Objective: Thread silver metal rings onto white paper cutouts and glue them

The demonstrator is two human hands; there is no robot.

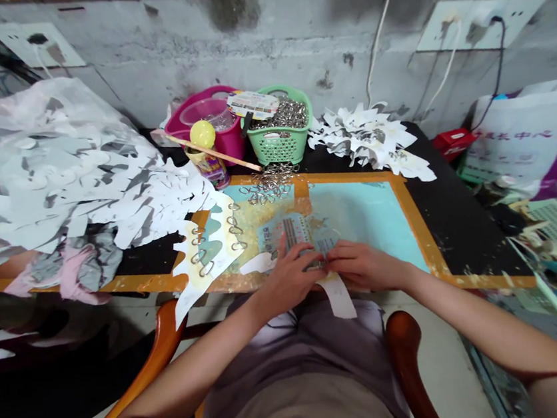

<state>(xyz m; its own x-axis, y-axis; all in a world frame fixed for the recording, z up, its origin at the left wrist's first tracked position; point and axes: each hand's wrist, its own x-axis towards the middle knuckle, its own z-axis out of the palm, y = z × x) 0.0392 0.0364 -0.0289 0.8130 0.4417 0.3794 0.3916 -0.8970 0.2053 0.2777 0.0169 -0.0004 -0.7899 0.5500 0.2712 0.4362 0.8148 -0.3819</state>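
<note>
- At the near edge of the table [465, 214], the left hand [289, 276] and the right hand [365, 266] met fingertip to fingertip, fingers bent, over a white paper strip [339, 298].
- From beneath the fingers, the strip stuck out past that edge, above the person's lap [318, 338]; its upper end was covered, so I could not tell which of the hands gripped it, or how firmly.
- Just beyond the left hand, a printed piece [291, 230] lay on a blue panel [364, 216] bordered with orange tape [403, 211].
- To the left of the hands, jagged white paper [188, 296] reached over the near edge, with wire loops [207, 269] set along it.
- Farther back, toward the far edge, a loose pile of metal loops [275, 178] lay in front of a green basket [279, 147] filled with more metal pieces [286, 114].
- Left of that basket stood a magenta basket [236, 145] with a clear tub [204, 112] in its mouth.
- Nearer stood a can [214, 171] topped by a yellow ball [202, 134], a wooden stick [227, 156] slanting beside it.
- Near the far right corner lay a heap of white cutouts [375, 134]; a larger heap [69, 186] covered the left part.
</note>
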